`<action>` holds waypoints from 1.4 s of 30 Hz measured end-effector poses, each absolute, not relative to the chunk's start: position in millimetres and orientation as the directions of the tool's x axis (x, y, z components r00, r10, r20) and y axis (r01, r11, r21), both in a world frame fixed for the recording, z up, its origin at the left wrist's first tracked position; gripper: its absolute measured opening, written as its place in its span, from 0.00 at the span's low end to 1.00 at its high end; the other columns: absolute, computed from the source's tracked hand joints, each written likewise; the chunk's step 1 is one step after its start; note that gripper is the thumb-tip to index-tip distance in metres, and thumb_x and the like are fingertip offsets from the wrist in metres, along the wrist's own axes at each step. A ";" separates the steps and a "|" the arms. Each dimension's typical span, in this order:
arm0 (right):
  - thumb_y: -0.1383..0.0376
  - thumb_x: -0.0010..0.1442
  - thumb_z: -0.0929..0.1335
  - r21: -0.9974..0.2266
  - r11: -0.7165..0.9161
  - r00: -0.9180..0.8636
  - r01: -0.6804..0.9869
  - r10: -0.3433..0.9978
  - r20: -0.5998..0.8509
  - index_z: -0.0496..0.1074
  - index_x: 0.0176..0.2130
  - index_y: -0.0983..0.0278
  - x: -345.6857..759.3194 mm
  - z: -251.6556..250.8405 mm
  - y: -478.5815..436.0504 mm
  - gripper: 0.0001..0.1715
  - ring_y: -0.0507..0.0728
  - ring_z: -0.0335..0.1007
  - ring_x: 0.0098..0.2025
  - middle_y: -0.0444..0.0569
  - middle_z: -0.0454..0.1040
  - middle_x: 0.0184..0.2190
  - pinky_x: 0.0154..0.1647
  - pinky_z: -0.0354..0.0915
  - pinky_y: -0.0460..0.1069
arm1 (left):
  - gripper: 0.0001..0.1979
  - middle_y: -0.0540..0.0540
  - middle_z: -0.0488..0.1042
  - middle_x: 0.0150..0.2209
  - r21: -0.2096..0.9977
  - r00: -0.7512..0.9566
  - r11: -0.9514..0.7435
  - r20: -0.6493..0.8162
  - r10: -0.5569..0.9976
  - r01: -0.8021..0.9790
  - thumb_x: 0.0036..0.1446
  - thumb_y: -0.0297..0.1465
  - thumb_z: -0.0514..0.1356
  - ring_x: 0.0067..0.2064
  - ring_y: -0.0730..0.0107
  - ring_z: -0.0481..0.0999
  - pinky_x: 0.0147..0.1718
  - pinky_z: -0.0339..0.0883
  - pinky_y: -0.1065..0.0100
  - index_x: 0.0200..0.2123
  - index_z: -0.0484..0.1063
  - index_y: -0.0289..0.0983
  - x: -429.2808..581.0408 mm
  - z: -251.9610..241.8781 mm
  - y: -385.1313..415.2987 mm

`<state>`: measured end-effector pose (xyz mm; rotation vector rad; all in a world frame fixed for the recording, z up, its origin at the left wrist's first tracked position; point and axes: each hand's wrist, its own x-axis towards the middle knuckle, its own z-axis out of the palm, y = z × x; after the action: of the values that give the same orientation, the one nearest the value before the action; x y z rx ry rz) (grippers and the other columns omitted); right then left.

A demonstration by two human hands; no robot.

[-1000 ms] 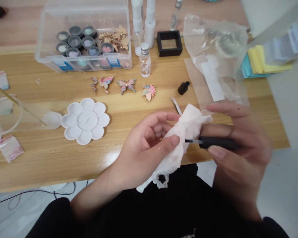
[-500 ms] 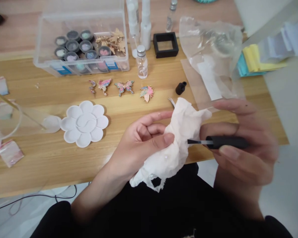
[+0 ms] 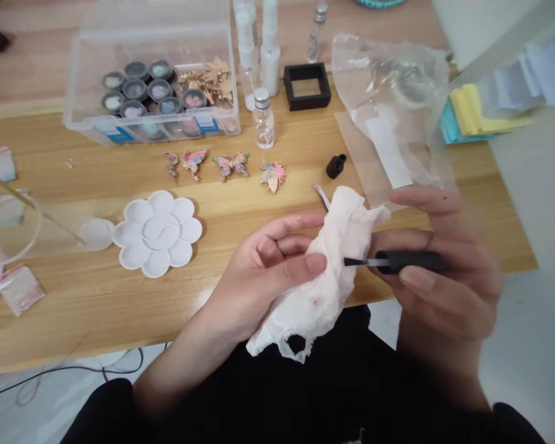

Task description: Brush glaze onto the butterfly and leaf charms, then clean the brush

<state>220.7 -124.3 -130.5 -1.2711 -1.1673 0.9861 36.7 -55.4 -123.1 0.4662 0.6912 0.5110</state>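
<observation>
My left hand (image 3: 277, 265) is closed on a crumpled white tissue (image 3: 326, 277), thumb on top; the tissue has a torn hole near its lower end. Between thumb and fingers of my right hand (image 3: 448, 277) is the black cap of a bottle brush (image 3: 407, 262), its dark flat bristles pointing left over the tissue. Whether the bristles touch the tissue I cannot tell. The small black bottle (image 3: 336, 166) stands uncapped beyond the tissue. Tweezers (image 3: 321, 196) stick out from behind the tissue. Colourful butterfly ornaments (image 3: 231, 165) lie in a row farther left.
A white flower-shaped palette (image 3: 160, 233) lies at left, near small sachets (image 3: 19, 288). Behind are a clear box (image 3: 152, 126) of pigment pots and gold pieces, a glass vial (image 3: 264, 120), spray bottles (image 3: 270, 61), a black frame (image 3: 308, 86) and a plastic bag (image 3: 393, 80).
My right hand has moved slightly left with the brush, bringing its bristles closer to my left thumb. The tissue has shifted slightly; a small pinkish spot now shows on it.
</observation>
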 end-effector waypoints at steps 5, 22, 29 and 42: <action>0.61 0.58 0.71 -0.987 0.156 0.202 0.041 0.966 0.161 0.81 0.42 0.55 217.0 -132.3 -121.1 0.11 0.51 0.67 0.29 0.44 0.72 0.56 0.18 0.59 0.49 | 0.21 0.48 0.81 0.35 0.538 0.684 0.788 -0.455 0.570 -0.299 0.48 0.27 0.71 0.31 0.74 0.80 0.31 0.74 0.76 0.47 0.73 0.37 37.7 -123.9 -55.7; 0.60 0.59 0.68 -0.968 0.073 -0.067 -0.241 0.993 0.092 0.68 0.58 0.47 214.8 -136.6 -116.4 0.27 0.55 0.67 0.23 0.41 0.79 0.30 0.22 0.61 0.50 | 0.18 0.50 0.79 0.30 0.438 0.732 0.848 -0.465 0.498 -0.299 0.46 0.28 0.73 0.28 0.77 0.77 0.26 0.71 0.79 0.42 0.75 0.36 42.0 -123.5 -57.8; 0.60 0.58 0.69 -0.973 0.141 -0.054 -0.184 0.987 0.153 0.74 0.52 0.52 215.8 -135.1 -113.1 0.21 0.53 0.64 0.21 0.43 0.76 0.26 0.20 0.59 0.50 | 0.23 0.51 0.77 0.29 0.393 0.709 0.882 -0.542 0.452 -0.261 0.39 0.27 0.74 0.25 0.76 0.76 0.25 0.71 0.76 0.42 0.75 0.35 42.3 -123.1 -56.9; 0.62 0.58 0.70 -0.982 0.156 0.136 0.107 0.976 0.170 0.79 0.43 0.51 219.3 -140.5 -120.2 0.12 0.52 0.61 0.23 0.47 0.76 0.39 0.18 0.55 0.51 | 0.22 0.52 0.74 0.28 0.445 0.659 0.869 -0.591 0.466 -0.216 0.40 0.25 0.72 0.25 0.78 0.72 0.25 0.65 0.75 0.41 0.74 0.34 43.5 -125.4 -54.0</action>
<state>219.3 -120.2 -140.5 -1.2209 -1.2434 0.9358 43.5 -54.0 -125.4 0.3543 0.7599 0.3952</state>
